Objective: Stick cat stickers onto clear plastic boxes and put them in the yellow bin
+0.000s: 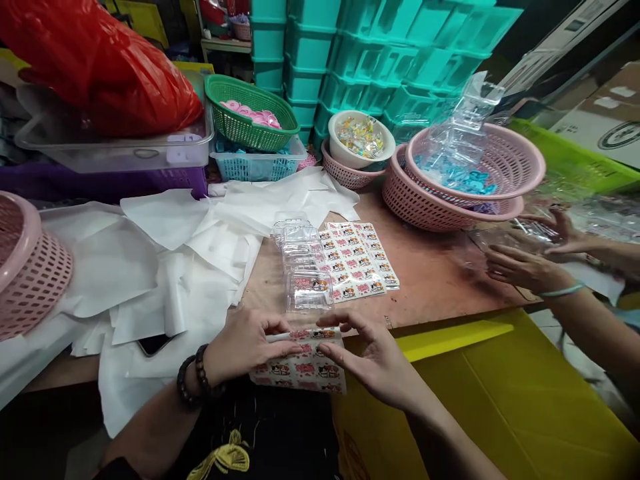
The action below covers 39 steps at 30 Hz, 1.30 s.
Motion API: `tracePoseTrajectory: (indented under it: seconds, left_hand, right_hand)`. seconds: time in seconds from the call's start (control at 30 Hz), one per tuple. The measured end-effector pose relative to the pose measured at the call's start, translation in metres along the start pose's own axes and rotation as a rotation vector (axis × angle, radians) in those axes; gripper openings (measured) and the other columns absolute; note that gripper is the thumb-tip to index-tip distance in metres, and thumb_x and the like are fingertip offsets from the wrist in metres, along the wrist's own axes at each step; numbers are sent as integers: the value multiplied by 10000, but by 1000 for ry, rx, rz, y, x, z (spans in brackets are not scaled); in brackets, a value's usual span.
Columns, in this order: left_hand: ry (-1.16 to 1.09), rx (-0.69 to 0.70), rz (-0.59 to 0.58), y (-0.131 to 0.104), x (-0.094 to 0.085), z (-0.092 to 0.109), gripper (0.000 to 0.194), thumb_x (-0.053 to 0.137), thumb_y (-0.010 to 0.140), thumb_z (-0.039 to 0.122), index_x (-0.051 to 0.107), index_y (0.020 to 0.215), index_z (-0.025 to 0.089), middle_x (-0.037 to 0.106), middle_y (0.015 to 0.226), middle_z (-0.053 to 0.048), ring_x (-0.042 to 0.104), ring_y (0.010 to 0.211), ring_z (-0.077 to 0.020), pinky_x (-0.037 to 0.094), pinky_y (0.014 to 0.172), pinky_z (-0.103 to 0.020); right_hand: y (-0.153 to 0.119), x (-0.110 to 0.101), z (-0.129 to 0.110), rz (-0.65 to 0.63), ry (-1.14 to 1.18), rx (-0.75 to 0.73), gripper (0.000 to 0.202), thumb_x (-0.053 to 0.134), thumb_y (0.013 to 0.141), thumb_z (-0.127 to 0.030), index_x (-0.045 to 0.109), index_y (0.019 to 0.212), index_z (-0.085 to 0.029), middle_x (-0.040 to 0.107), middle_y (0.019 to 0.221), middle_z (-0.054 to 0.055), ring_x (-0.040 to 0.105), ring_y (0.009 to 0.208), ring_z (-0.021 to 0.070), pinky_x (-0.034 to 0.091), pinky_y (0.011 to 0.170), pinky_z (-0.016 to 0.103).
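A sheet of cat stickers (pixel 300 370) is bent over at the table's front edge, between my two hands. My left hand (pixel 250 343), with dark beads at the wrist, pinches its left side with thumb and fingers. On the right side, my right hand (pixel 367 357) has its thumb and curled fingers at the sheet's upper edge. Just beyond lies a row of clear plastic boxes (pixel 303 257), the nearest with a cat sticker on it. Beside them rests a stack of printed sticker sheets (pixel 353 260).
White backing papers (pixel 190 267) cover the table's left. Pink baskets (pixel 450 180) with blue pieces and clear packaging stand right, near a co-worker's hands (pixel 525 263). Behind are a white bowl of small packets (pixel 361 140), a green basket (pixel 250 113) and teal bins (pixel 370 60).
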<state>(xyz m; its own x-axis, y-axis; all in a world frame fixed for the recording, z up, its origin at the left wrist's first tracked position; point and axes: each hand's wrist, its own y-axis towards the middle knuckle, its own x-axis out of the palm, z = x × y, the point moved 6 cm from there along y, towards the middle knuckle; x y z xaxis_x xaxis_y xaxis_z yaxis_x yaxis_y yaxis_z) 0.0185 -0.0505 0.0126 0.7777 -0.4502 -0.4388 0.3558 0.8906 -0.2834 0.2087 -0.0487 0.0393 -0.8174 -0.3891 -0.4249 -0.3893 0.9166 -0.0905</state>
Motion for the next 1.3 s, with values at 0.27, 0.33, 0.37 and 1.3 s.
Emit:
tracePoseTrajectory:
  seconds: [0.27, 0.33, 0.37, 1.3]
  left_hand:
    - [-370, -124, -402, 0, 16, -22, 418, 873, 555, 499, 781, 745, 138, 665, 596, -2, 523, 539, -103, 360, 479, -195]
    - [-452, -168, -522, -1, 23, -30, 448, 902, 503, 501, 762, 708, 128, 629, 551, 9, 473, 477, -80, 333, 441, -193]
    - [-479, -185, -543, -2, 24, -33, 467, 909, 488, 511, 750, 697, 126, 623, 546, 11, 466, 459, -75, 338, 433, -194]
    - [-1592, 30, 123, 46, 37, -45, 244, 764, 739, 254, 741, 954, 141, 783, 912, -79, 723, 996, -308, 500, 1014, -468]
  right_hand:
    - [-27, -11, -29, 233, -235, -516, 178, 694, 829, -284, 799, 927, -391, 682, 1144, 75, 640, 1035, 280, 555, 865, 469]
    - [-30, -20, -26, 337, -52, -535, 136, 726, 810, -301, 801, 871, -395, 673, 1095, 74, 643, 988, 270, 551, 866, 474]
    - [-28, -26, -22, 400, 64, -520, 114, 722, 818, -310, 798, 844, -390, 665, 1067, 71, 641, 966, 258, 552, 855, 464]
    - [93, 46, -33, 11, -854, -175, 736, 427, 932, -274, 138, 1589, -113, 208, 1635, 137, 153, 1503, 391, 288, 1160, 577]
